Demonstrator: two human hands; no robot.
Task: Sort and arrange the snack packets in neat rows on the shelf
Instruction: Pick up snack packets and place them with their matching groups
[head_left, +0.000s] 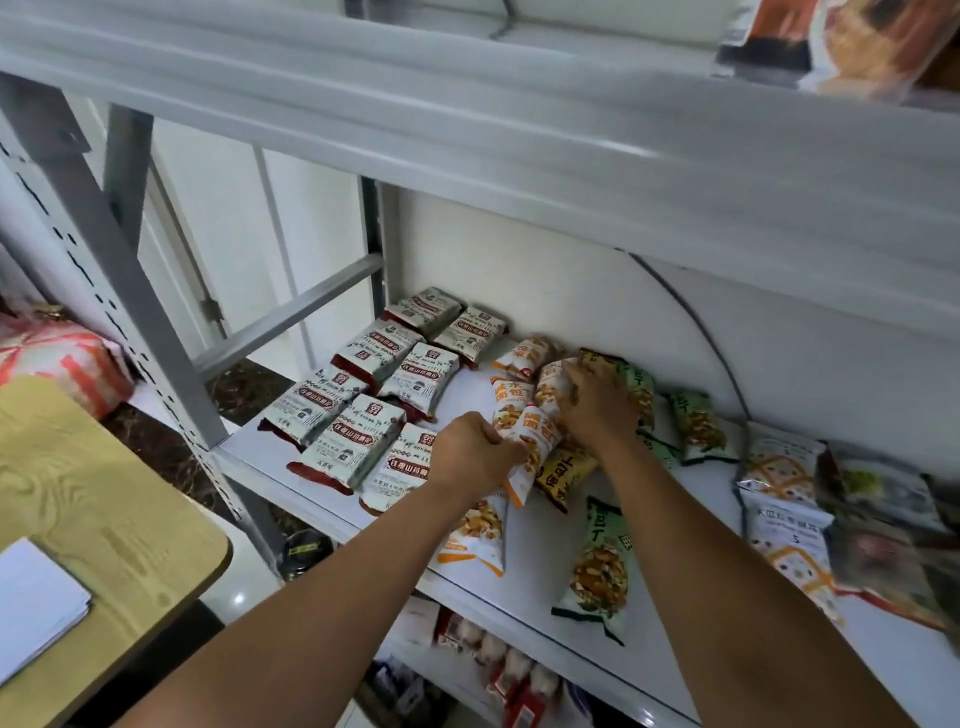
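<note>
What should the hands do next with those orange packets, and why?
Probably lay the orange packet that the left hand pinches flat beside the grey packets, starting a new row: those already lie in rows, while the right hand rests on a mixed heap.

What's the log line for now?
left hand: grips orange-and-white packet | right hand: on mixed packet pile | shelf: grey-and-red packets rowed

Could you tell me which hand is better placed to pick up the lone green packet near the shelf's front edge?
Right, probably: the green packet lies just beside the right forearm, whereas the left hand grips an orange-and-white packet further left. The right hand lies on the pile.
</note>
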